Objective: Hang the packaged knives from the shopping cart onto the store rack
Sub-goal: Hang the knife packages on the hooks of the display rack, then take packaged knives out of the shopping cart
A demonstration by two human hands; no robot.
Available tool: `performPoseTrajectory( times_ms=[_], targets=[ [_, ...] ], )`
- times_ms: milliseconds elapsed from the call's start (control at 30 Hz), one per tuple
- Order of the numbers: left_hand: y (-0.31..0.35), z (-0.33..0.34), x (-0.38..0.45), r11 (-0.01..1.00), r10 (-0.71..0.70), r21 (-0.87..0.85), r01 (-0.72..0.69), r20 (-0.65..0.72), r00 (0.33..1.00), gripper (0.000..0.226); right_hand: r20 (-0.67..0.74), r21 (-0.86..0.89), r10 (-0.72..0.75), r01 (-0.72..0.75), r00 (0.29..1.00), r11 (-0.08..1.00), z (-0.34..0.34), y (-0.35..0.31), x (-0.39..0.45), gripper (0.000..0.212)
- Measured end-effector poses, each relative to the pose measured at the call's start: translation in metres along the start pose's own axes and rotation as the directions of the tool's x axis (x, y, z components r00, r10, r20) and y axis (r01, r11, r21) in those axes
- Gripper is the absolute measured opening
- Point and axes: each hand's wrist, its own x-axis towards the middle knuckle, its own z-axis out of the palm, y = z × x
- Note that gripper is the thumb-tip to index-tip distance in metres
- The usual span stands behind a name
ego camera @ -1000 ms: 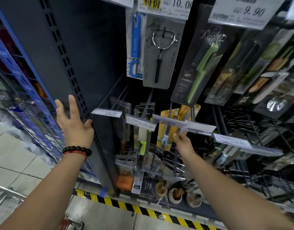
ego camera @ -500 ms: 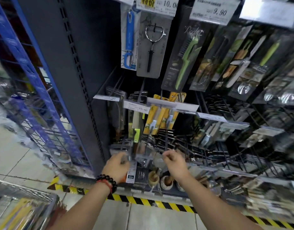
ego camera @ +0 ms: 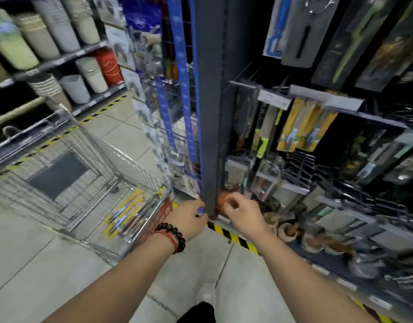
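Yellow packaged knives [ego camera: 125,214] lie in the bottom of the wire shopping cart [ego camera: 89,159] at lower left. More yellow packaged knives [ego camera: 303,129] hang on a hook of the store rack [ego camera: 340,108] at right. My left hand [ego camera: 189,217], with a bead bracelet on the wrist, hovers low beside the rack's dark upright post [ego camera: 210,113], right of the cart's corner. My right hand [ego camera: 241,212] is just right of that post, fingers loosely curled. Neither hand holds anything that I can see. The picture is blurred by motion.
Blue wire panels [ego camera: 177,89] stand left of the post. Bins and buckets [ego camera: 49,40] fill shelves at far left. Peelers and knives [ego camera: 317,31] hang on the upper rack. Bowls [ego camera: 291,229] sit on the bottom shelf. A yellow-black stripe [ego camera: 233,236] edges the tiled floor.
The view has swung left and down, bringing the cart into sight. Both hands have dropped from the rack hooks to low beside the post, empty.
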Motion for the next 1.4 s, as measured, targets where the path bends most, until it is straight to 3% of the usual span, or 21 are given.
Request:
performPoseTrajectory(
  times_ms=[200,400,767,1067,1267,1400],
  targets=[
    [-0.067,-0.023,-0.073,0.988,-0.154,-0.042,0.151,-0.063,0.986,0.036,0.048,0.131,-0.031,0.024,0.998,0.991,0.077,-0.051,-0.044,0.011],
    [-0.149,-0.060,-0.133,0.971,-0.218,-0.122,0.206,-0.103,0.970,0.030,0.115,0.126,-0.082,0.067,0.990,0.990,0.156,-0.117,-0.071,0.011],
    [-0.367,-0.166,-0.225,0.933,-0.319,-0.222,0.284,-0.138,0.938,0.033,0.246,0.139,-0.050,0.015,0.968,0.990,0.343,-0.254,-0.096,0.006],
    [-0.427,-0.229,-0.154,0.968,-0.193,-0.181,0.173,-0.098,0.976,0.038,0.126,0.248,0.104,-0.132,0.987,0.960,0.385,-0.307,-0.049,0.014],
    [-0.475,-0.255,-0.054,0.989,-0.147,-0.001,0.148,0.084,0.986,0.043,0.061,0.358,0.233,-0.239,0.971,0.903,0.433,-0.312,0.044,0.019],
    [-0.505,-0.268,0.013,0.990,-0.137,0.057,0.128,0.204,0.969,0.045,0.029,0.401,0.433,-0.407,0.901,0.821,0.479,-0.288,0.108,0.012]
  ],
)
